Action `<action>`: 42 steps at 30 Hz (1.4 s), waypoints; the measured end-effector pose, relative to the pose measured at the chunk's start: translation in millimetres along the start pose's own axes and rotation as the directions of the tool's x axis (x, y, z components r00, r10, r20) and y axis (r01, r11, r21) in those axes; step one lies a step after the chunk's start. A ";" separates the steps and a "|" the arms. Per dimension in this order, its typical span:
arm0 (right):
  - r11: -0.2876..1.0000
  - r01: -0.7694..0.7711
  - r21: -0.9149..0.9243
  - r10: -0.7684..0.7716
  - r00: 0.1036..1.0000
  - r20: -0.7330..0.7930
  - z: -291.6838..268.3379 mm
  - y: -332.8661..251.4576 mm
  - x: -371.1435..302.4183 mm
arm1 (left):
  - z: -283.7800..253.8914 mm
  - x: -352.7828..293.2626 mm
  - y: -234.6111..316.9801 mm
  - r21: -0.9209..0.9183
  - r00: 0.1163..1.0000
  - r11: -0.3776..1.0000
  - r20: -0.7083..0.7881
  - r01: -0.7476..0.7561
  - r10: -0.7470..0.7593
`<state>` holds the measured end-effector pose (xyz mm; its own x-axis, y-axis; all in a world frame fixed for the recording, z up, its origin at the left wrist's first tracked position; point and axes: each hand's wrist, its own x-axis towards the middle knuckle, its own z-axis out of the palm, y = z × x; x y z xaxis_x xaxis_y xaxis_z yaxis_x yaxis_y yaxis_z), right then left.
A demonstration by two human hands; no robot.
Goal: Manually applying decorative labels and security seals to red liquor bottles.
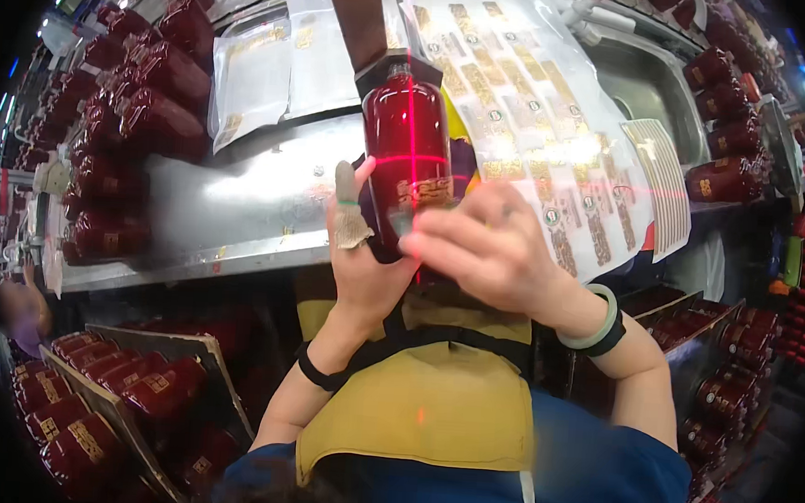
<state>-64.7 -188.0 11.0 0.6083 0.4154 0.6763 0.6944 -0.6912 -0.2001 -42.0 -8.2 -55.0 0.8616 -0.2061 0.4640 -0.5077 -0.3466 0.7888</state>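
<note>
A glossy dark red bottle lies in front of me, its neck pointing away into a dark brown bracket. Red laser lines cross on its surface, and a gold decal sits near its base. My left hand wraps the bottle's lower left side, with cloth-like covers on a finger or thumb. Over the base, my right hand is closed in a pinch beside the decal. A small greyish piece shows by its fingertips; blur hides what exactly it is.
Sheets of gold decals lie to the right, with a striped sheet and a sink beyond. White sheets lie at the back left of the metal table. Red bottles crowd the left; more fill crates below.
</note>
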 end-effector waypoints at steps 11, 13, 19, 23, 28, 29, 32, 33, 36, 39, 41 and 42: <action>0.993 0.115 -0.029 -0.118 0.984 -0.132 27.8 43.0 -5.5 | -13.8 0.7 -12.0 0.058 0.993 0.998 0.119 -0.026 0.019; 0.963 0.243 0.119 -0.238 0.970 -0.051 16.7 27.8 0.7 | -10.6 3.3 -4.7 -0.051 0.998 0.999 0.065 -0.012 0.015; 0.957 -0.250 0.148 0.280 0.931 -0.233 33.0 113.2 48.1 | -16.9 0.5 -19.9 0.035 0.988 0.996 0.135 -0.076 0.071; 0.998 -0.050 -0.049 0.036 0.967 -0.251 20.0 118.3 46.4 | -23.5 -1.5 -32.9 0.007 0.974 1.000 0.225 -0.019 0.017; 0.975 0.209 0.071 -0.200 0.973 -0.118 30.9 49.1 -34.3 | -23.3 2.8 -37.9 -0.015 0.959 0.998 0.276 -0.056 0.058; 0.955 0.277 0.104 -0.268 0.959 -0.092 23.6 30.4 -37.7 | -24.2 1.9 -42.7 -0.013 0.956 0.999 0.290 -0.048 0.049; 0.917 0.293 0.270 -0.301 0.953 -0.013 11.6 6.9 -39.9 | -22.6 0.7 -39.3 -0.061 0.959 0.998 0.281 -0.022 0.038; 0.948 0.207 0.241 -0.203 0.978 -0.042 5.1 8.7 -33.6 | -24.3 0.8 -37.2 -0.047 0.956 0.999 0.292 -0.003 0.016; 0.995 -0.058 0.082 0.072 0.982 -0.172 4.5 27.6 -20.3 | -21.8 -2.7 -24.2 -0.027 0.982 1.000 0.187 0.011 -0.006; 0.998 -0.017 0.059 0.025 0.989 -0.145 15.0 24.3 -38.9 | -17.6 3.0 -10.1 0.029 0.987 0.988 0.063 -0.149 0.147; 0.979 0.131 0.157 -0.127 0.991 -0.034 7.7 6.4 -49.0 | -15.6 -0.7 -11.4 0.016 0.993 0.994 0.055 -0.110 0.109; 0.962 0.139 0.235 -0.148 0.989 0.022 3.9 -2.3 -46.5 | -15.6 -0.1 -12.7 0.012 0.989 0.990 0.039 -0.144 0.143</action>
<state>-93.1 -203.4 -22.8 0.5072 0.5258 0.6828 0.8427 -0.4686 -0.2652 -35.6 10.5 -58.7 0.7792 -0.2895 0.5559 -0.6263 -0.3246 0.7088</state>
